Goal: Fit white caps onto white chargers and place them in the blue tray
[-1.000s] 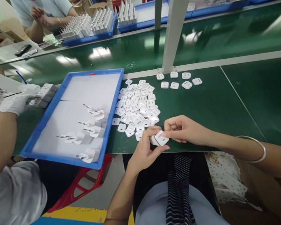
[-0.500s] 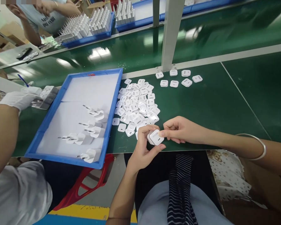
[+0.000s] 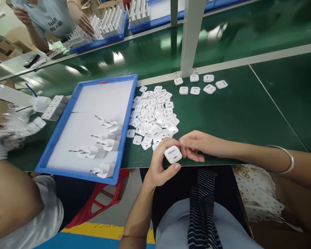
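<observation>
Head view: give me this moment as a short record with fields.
Left hand: holding a white rounded-square plastic piece with printed lettering and a slot
Right hand: beside that piece; contact unclear
Loose white rounded-square plastic plates: mostly heaped on the green tabletop
Shallow blue rectangular plastic tray: left of the plates, holding white plugs with metal pins

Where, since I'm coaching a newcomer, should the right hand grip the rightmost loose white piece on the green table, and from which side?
Best, I'd say, pinch the rightmost white piece by two opposite edges, the right hand coming from above and the near side. It lies flat, print up, with gaps around it, leaving its edges free.
</observation>
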A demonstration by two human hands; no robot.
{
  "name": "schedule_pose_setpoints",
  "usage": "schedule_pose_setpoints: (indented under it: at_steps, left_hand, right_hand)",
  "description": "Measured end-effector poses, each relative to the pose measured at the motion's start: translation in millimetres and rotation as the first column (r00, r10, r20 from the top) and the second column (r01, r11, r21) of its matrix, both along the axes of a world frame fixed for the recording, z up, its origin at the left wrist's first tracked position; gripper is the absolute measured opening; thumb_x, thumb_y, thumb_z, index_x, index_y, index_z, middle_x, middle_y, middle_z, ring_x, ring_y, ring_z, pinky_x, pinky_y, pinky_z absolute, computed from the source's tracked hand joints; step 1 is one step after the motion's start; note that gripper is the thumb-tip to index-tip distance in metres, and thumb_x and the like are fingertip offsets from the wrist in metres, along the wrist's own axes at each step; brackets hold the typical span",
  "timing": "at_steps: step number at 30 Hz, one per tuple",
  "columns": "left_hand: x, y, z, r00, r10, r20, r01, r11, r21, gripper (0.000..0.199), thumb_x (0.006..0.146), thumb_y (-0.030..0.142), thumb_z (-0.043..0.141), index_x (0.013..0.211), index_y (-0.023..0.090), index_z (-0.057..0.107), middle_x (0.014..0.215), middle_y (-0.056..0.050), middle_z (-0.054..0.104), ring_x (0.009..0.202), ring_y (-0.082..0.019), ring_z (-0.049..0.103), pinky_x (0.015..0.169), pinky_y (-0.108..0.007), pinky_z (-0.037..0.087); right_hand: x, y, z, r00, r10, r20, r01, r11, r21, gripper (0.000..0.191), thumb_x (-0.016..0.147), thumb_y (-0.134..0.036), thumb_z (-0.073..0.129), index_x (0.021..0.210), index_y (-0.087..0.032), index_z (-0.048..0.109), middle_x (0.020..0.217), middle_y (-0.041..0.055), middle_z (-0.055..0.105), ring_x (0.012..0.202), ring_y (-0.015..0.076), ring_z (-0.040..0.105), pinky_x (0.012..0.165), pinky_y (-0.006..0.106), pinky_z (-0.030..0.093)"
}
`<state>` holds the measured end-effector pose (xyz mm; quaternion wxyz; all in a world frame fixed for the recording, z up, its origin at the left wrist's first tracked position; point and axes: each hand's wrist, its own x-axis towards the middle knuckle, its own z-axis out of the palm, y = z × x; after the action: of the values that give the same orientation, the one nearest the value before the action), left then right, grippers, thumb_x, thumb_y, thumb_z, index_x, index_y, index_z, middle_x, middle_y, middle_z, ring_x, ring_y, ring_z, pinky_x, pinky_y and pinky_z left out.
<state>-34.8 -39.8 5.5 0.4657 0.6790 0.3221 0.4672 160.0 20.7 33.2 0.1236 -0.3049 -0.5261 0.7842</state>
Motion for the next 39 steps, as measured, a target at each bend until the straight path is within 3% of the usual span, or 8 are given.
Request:
schedule_pose_setpoints:
  at_steps: [9, 13, 16, 20, 23, 27, 34, 39]
  left_hand:
    - [-0.8, -15.2, -3.8, 0.969, 0.19, 0.161, -0.194, 0.981, 0.011, 0.024, 0.094, 0.038, 0.049, 0.083, 0.02, 0.061, 0.076, -0.005, 0.057, 0.07, -0.019, 0.055, 0.063, -0.034, 0.043]
    - [-14.3, -46.4, 16.5, 0.93, 0.325, 0.169, -0.335, 0.942, 0.032, 0.033, 0.096, 0.031, 0.041, 0.071, 0.019, 0.059, 0.065, -0.004, 0.054, 0.06, -0.017, 0.052, 0.057, -0.034, 0.04]
    - [-41.7, -67.6, 41.4, 0.863, 0.499, 0.076, -0.501, 0.865, 0.008, 0.031, 0.097, 0.048, 0.043, 0.098, 0.022, 0.059, 0.083, -0.005, 0.06, 0.074, -0.02, 0.058, 0.065, -0.036, 0.047]
    - [-95.7, -83.2, 76.7, 0.494, 0.826, -0.272, -0.81, 0.551, 0.2, 0.037, 0.093, 0.038, 0.061, 0.125, 0.027, 0.047, 0.123, -0.008, 0.051, 0.119, -0.023, 0.053, 0.102, -0.04, 0.043]
    - [-128.4, -83.5, 93.2, 0.152, 0.862, -0.484, -0.792, 0.399, 0.462, 0.032, 0.087, 0.033, 0.07, 0.117, 0.024, 0.06, 0.122, -0.008, 0.053, 0.121, -0.025, 0.051, 0.103, -0.038, 0.042]
    - [-147.6, -77.9, 95.7, 0.07, 0.724, -0.686, -0.761, 0.483, 0.433, 0.03, 0.086, 0.035, 0.07, 0.114, 0.027, 0.064, 0.117, -0.004, 0.065, 0.11, -0.025, 0.061, 0.087, -0.035, 0.049]
    - [-162.9, -72.4, 94.9, 0.347, 0.29, -0.892, -0.556, 0.829, 0.054, 0.033, 0.09, 0.019, 0.054, 0.121, 0.028, 0.061, 0.131, -0.003, 0.059, 0.125, -0.023, 0.054, 0.105, -0.036, 0.043]
    - [-165.9, -67.4, 102.3, 0.401, 0.14, -0.905, -0.463, 0.884, -0.068, 0.051, 0.088, 0.015, 0.051, 0.136, 0.032, 0.052, 0.132, -0.004, 0.056, 0.121, -0.023, 0.056, 0.101, -0.035, 0.047]
  right_hand:
    - [11.8, 15.5, -2.1, 0.986, -0.157, -0.064, 0.144, 0.975, -0.168, 0.04, 0.095, -0.05, 0.056, 0.075, -0.015, 0.063, 0.05, -0.0023, 0.051, 0.041, 0.0068, 0.037, 0.047, 0.025, 0.027]
    - [14.6, 12.3, 3.2, 0.973, -0.231, -0.005, 0.224, 0.948, -0.227, 0.04, 0.101, -0.043, 0.045, 0.077, -0.019, 0.065, 0.054, -0.0015, 0.044, 0.046, 0.0085, 0.031, 0.051, 0.032, 0.023]
    - [15.1, 11.1, 4.7, 0.973, -0.228, 0.048, 0.233, 0.945, -0.229, 0.041, 0.1, -0.046, 0.045, 0.078, -0.022, 0.068, 0.056, -0.0002, 0.041, 0.05, 0.0112, 0.032, 0.054, 0.037, 0.025]
    - [15.1, 11.6, 3.9, 0.972, -0.216, 0.089, 0.23, 0.952, -0.202, 0.038, 0.098, -0.048, 0.045, 0.081, -0.024, 0.07, 0.06, 0.0018, 0.043, 0.054, 0.0136, 0.037, 0.06, 0.041, 0.031]
    - [16.0, 12.3, 0.7, 0.971, -0.218, 0.101, 0.235, 0.952, -0.198, 0.035, 0.097, -0.048, 0.048, 0.083, -0.025, 0.07, 0.062, 0.002, 0.044, 0.056, 0.0137, 0.039, 0.062, 0.04, 0.035]
    - [16.8, 13.1, -6.0, 0.968, -0.223, 0.111, 0.239, 0.959, -0.155, 0.033, 0.089, -0.054, 0.057, 0.085, -0.024, 0.07, 0.063, 0.001, 0.048, 0.056, 0.0142, 0.04, 0.058, 0.032, 0.04]
    - [15.9, 13.1, -7.1, 0.971, -0.179, 0.16, 0.199, 0.972, -0.123, 0.032, 0.087, -0.056, 0.059, 0.082, -0.025, 0.066, 0.065, 0.0, 0.05, 0.059, 0.0149, 0.04, 0.056, 0.025, 0.045]
    - [16.3, 13.0, -9.6, 0.973, -0.166, 0.157, 0.185, 0.976, -0.111, 0.029, 0.087, -0.053, 0.061, 0.081, -0.025, 0.065, 0.067, 0.0004, 0.051, 0.06, 0.0148, 0.042, 0.057, 0.024, 0.047]
